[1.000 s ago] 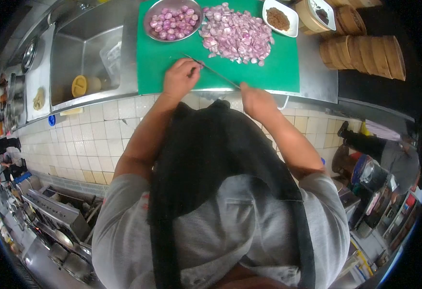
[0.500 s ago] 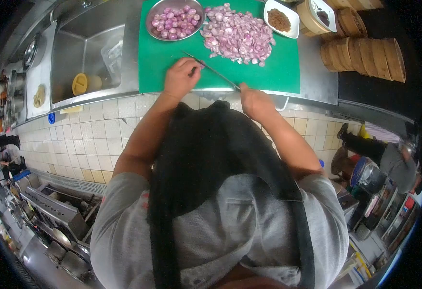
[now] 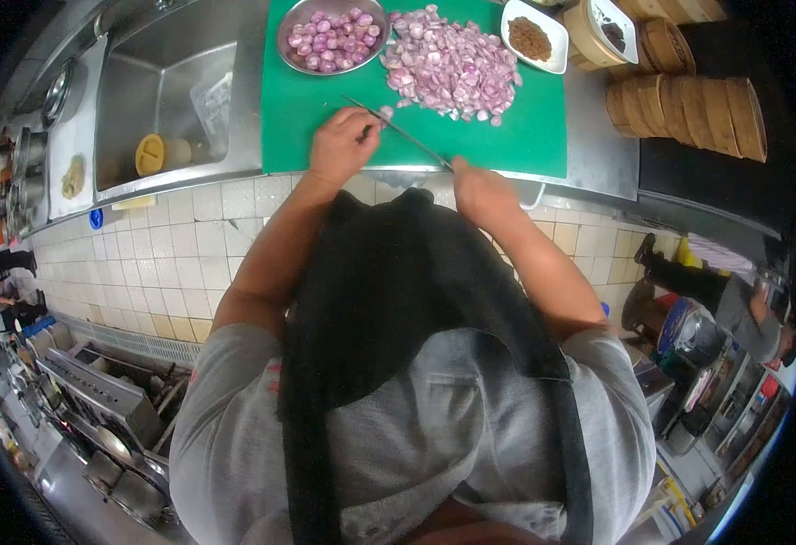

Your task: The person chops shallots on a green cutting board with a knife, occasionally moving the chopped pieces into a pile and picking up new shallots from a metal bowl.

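My right hand [image 3: 483,194] is closed around the handle of a knife [image 3: 416,143], whose long thin blade slants up and left over the green cutting board [image 3: 325,116]. Curled fingers of my left hand [image 3: 344,147] press a shallot against the board beside the blade; the fingers mostly hide it. Just past the blade lies a small purple shallot piece [image 3: 386,112]. A steel bowl of whole peeled shallots [image 3: 330,41] stands at the board's far left. To its right spreads a large heap of sliced shallots [image 3: 452,65].
A white dish of brown paste or crumbs [image 3: 531,38] sits at the board's far right corner. Bamboo steamers [image 3: 689,111] are stacked beyond it. A steel sink [image 3: 166,100] with a yellow-lidded container [image 3: 150,155] lies left. Another person [image 3: 734,304] is behind on the right.
A shallot piece now shows on the far side of the blade, slightly away from my left fingers. Both hands and the knife stay in nearly the same place.
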The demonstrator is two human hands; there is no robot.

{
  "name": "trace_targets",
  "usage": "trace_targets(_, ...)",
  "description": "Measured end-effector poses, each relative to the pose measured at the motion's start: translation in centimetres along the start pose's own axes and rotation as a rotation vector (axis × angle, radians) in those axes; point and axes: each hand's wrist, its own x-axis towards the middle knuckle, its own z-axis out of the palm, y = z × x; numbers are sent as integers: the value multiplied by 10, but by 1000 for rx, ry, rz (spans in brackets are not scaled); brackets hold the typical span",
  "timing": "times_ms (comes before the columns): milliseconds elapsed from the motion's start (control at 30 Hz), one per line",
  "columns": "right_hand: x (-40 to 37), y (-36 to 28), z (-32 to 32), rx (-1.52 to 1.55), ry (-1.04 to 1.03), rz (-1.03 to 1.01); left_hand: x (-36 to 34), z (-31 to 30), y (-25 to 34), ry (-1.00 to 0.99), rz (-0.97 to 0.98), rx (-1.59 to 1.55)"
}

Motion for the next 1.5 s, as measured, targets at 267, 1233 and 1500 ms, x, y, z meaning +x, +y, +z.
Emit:
trace_targets(267,-3,-1,6,10,23,8,0,-1,1,-23,-21,19)
trace_targets(1233,3,13,3,15,27,-15,13,2,-4,-82,91,117)
trace_targets(1500,4,16,14,-15,124,-77,9,3,-4,-76,83,105)
